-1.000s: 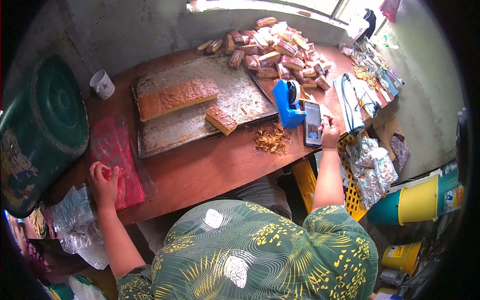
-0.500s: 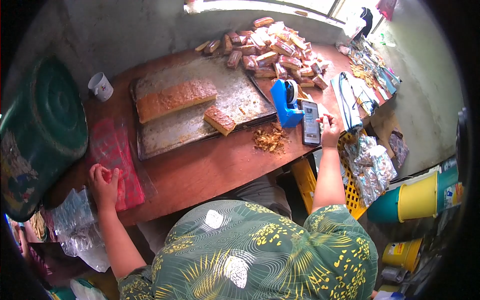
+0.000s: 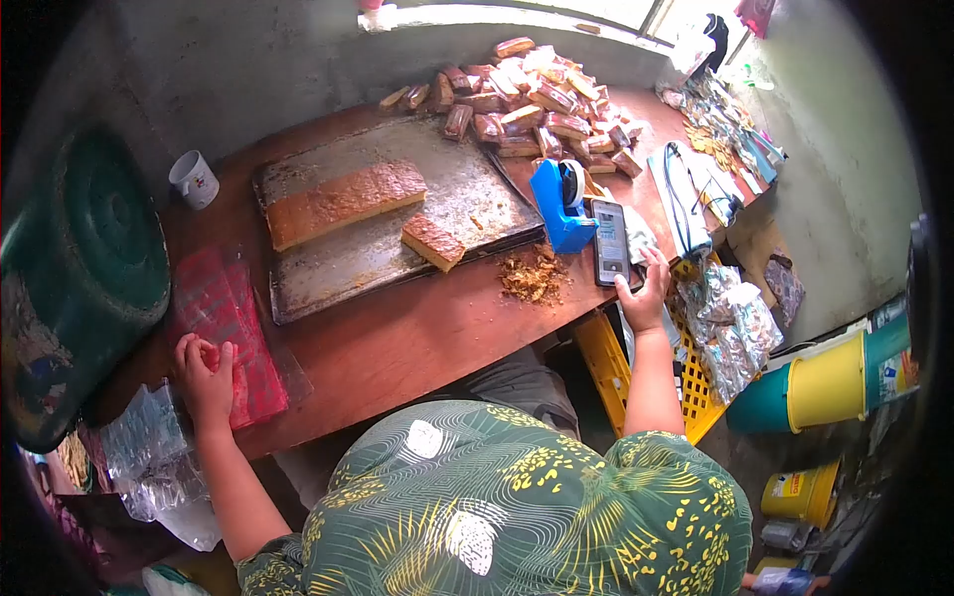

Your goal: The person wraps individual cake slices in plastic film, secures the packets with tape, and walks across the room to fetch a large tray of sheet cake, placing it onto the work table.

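My left hand (image 3: 206, 385) rests on a stack of red printed plastic wrappers (image 3: 256, 343) near the table's left front edge, fingers loosely bent and apart from the thumb. My right hand (image 3: 644, 296) is open at the table's right front edge, fingers spread, with the thumb at the lower corner of a smartphone (image 3: 609, 243). That phone lies screen up, lit, beside a blue tape dispenser (image 3: 559, 211). A long slab of brown-topped cake (image 3: 348, 202) and a shorter cut piece (image 3: 433, 242) sit on a worn baking tray (image 3: 328, 283).
Wrapped cake pieces (image 3: 556, 99) are heaped at the back. Crumbs (image 3: 534, 275) lie before the tray. A white mug (image 3: 194, 180) and large green basin (image 3: 89, 258) stand left. Clear plastic bags (image 3: 149, 437) hang at the left edge; a yellow crate (image 3: 606, 363) is below right.
My right hand has moved down and slightly left, its fingers spreading and its thumb reaching the phone's lower corner. The phone's screen content has changed. My left hand stays on the wrappers.
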Available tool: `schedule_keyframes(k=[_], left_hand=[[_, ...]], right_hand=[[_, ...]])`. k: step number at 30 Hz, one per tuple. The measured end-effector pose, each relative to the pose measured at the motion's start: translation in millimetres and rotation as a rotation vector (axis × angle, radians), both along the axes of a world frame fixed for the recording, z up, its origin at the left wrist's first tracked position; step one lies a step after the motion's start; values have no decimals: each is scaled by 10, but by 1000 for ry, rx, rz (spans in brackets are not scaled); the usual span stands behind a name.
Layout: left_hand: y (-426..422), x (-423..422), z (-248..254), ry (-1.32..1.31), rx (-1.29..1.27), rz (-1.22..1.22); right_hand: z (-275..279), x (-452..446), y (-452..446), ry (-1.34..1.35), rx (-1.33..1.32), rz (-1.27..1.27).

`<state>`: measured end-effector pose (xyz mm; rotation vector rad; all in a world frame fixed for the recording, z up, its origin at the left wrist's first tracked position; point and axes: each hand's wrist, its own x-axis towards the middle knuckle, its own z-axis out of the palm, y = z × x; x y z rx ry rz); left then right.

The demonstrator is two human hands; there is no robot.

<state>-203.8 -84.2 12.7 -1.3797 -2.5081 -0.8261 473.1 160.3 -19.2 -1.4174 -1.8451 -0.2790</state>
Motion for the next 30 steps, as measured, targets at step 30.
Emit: schedule_keyframes(k=[30], left_hand=[[278,-733,-375,-211,90,-63]], right_hand=[[-58,-2388,-318,1033,-510,828]])
